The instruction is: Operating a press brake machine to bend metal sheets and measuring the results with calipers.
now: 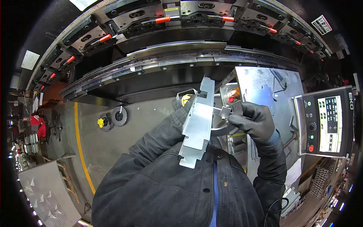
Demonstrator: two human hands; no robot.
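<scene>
A long press brake [177,56] is arching across the top of the view, its dark upper beam carrying a row of tool clamps with red-orange levers [163,19], and a bright steel rail [177,60] is running along the lower bed beneath them. Below the machine, a grey concrete floor [113,143] is spreading to the left, crossed by a curved yellow line [80,147]; a round foot pedal unit with a yellow part [101,122] is sitting on it near the machine base. At lower left, a grey sheet [41,193] bearing small triangular offcuts is lying beside a wooden frame, and racks of stock are fading into the dim left rim. At right, a shiny metal side table [261,89] is standing next to a control panel [325,121] with a lit screen, a knob and a red button. The person's dark jacket [170,189] is filling the lower centre. A bent sheet-metal bracket [198,125], pale grey and notched, is being held upright in front of the chest, between the two hands and well above the floor. The right hand [254,121], in a black glove, is pinching a small folded tab on the bracket's right side with closed fingers. The left hand [184,101] is mostly hidden behind the bracket's upper edge, so its grasp cannot be told.
</scene>
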